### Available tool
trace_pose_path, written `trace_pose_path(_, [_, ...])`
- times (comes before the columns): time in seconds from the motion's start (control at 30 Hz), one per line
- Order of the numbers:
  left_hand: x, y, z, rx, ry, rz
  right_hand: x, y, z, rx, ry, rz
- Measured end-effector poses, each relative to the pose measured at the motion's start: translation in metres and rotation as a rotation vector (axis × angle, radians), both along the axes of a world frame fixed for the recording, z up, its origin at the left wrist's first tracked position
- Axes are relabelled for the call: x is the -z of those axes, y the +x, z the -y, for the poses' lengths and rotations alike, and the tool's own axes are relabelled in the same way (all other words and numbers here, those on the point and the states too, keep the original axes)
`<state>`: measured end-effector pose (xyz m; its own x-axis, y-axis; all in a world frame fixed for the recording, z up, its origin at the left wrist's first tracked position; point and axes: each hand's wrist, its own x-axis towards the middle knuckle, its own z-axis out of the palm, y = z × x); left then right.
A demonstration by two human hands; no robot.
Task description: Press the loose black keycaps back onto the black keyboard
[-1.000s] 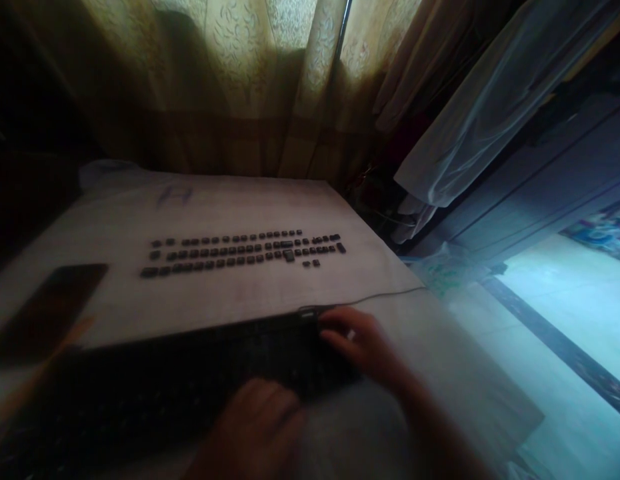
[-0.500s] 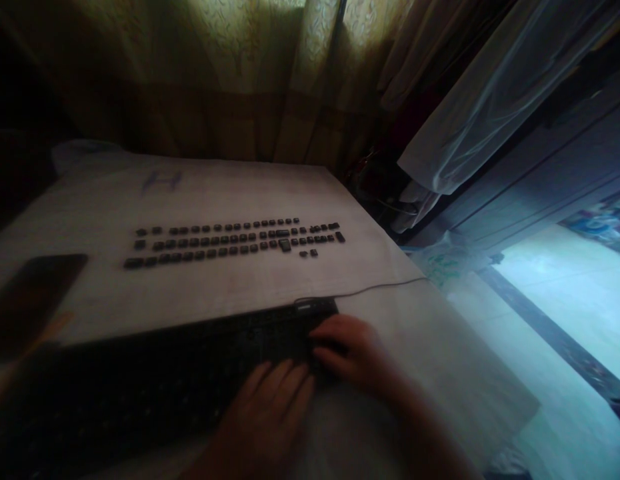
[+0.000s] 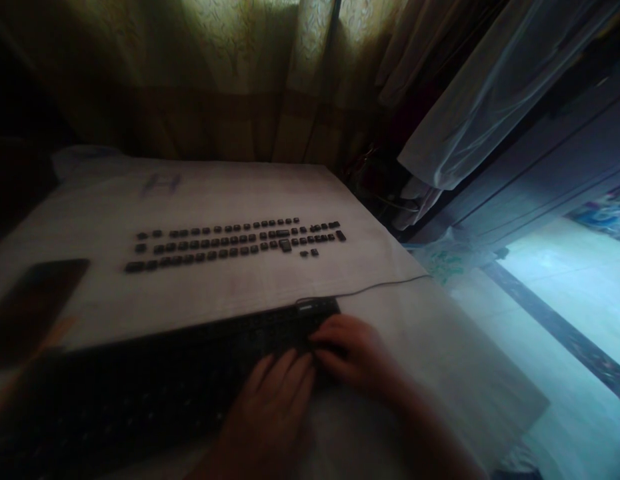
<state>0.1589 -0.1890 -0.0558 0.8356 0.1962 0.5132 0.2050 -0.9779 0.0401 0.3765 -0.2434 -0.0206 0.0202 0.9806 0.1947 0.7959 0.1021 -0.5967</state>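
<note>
Black computer keyboard [image 3: 165, 373]: both hands at the right-hand section

Location: The keyboard lies on the pale table [image 3: 230, 193], spanning the lower left to the lower centre of the frame. Its long axis starts at the lower left and rises gently toward the right, ending just right of centre.

Right hand [image 3: 353, 350]: Positioned at the keyboard's right-hand end, and the nearer of the two to that end. Thumb and index finger converge with tips nearly together, pointing left in the frame. Whether a small part is pinched between them cannot be determined; the area is dark and blurred.

Left hand [image 3: 273, 407]: Positioned at lower centre, palm down across the near side of the keyboard. Fingers are extended and slightly parted, directed upward and right. No object is visible in its grasp; the thumb is hidden.

Governing relation: The fingertips of both hands meet over one short stretch of the right-hand section, just beside each other. Most of the keyboard's length extends leftward, away from them.

Surroundings: Loose black keycaps [image 3: 215, 243] lie in rows at centre, beyond the keyboard and apart from both hands. A thin cable [image 3: 380, 285] runs rightward near the keyboard's far right corner.
</note>
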Motion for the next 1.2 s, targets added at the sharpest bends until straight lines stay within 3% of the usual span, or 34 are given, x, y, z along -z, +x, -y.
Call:
trace_pose_path(0.27, [-0.015,0.0,-0.002,0.033,0.023,-0.12,-0.001,0.001,0.001,-0.036,-0.006,0.019])
trace_pose_path(0.7, [-0.012,-0.003,0.0,0.043,-0.065,-0.181,0.003,0.001,0.003,-0.037,-0.011,0.019])
trace_pose_path(1.2, [-0.015,0.0,-0.002,0.031,-0.035,-0.147,0.001,-0.002,0.004,-0.021,-0.008,0.031])
